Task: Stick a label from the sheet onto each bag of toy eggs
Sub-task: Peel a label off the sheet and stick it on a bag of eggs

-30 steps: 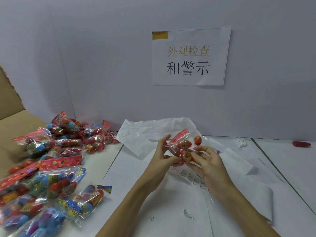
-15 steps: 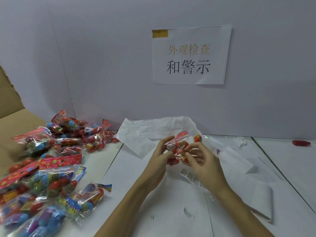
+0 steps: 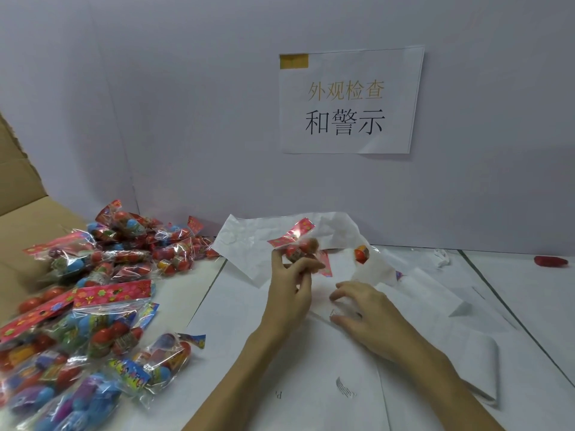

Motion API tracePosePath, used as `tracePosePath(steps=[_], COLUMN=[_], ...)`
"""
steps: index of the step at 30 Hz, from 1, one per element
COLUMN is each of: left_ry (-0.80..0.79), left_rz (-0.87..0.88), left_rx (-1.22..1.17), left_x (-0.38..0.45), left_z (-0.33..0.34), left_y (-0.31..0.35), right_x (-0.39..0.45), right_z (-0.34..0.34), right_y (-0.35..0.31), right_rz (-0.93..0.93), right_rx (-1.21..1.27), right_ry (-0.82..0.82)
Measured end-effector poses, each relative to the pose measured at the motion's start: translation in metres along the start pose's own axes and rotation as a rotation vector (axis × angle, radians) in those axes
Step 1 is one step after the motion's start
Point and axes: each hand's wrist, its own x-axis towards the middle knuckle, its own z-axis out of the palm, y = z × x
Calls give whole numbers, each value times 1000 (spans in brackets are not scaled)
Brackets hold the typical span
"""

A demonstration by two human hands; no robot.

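My left hand [image 3: 291, 289] holds a small clear bag of toy eggs [image 3: 297, 244] with a red patterned header, lifted above the table centre. Fingers of my right hand [image 3: 362, 312] are spread low over the label sheet [image 3: 337, 312], thumb and forefinger close to a small printed label; whether they pinch it is unclear. Another egg in clear wrap [image 3: 361, 254] lies just beyond, on crumpled white paper. A large pile of egg bags [image 3: 102, 293] covers the left side of the table.
White backing sheets [image 3: 420, 293] and crumpled paper [image 3: 258, 241] spread over the middle and right. A cardboard box [image 3: 18, 213] stands at far left. A red object [image 3: 550, 261] lies far right by the wall. A printed sign [image 3: 350, 101] hangs on the wall.
My right hand has let go of the bag and dropped down to the label sheet. My left hand alone keeps the bag, raised slightly to the left.
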Motion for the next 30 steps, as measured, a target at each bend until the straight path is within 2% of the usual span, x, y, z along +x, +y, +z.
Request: tracePosePath(steps=[5,10,20,24,30], left_ry=[-391,-475,-420,-390,-317], left_rz=[13,13,-65,-124,-97], left_rx=[204,246,163,91,91], left_x=[-6,-4,0,2,1], left_z=[1,-6,-8,-4,1], left_y=[-14,-20,-18,-18,-21], right_x=[1,0,2,5,6], right_z=[-1,-1,1,1,2], right_y=[6,6,3,1,1], right_rz=[6,13,35,9,-12], right_rx=[24,35,47,-42,-71], right_ry=[-41,-40,-11,22,39])
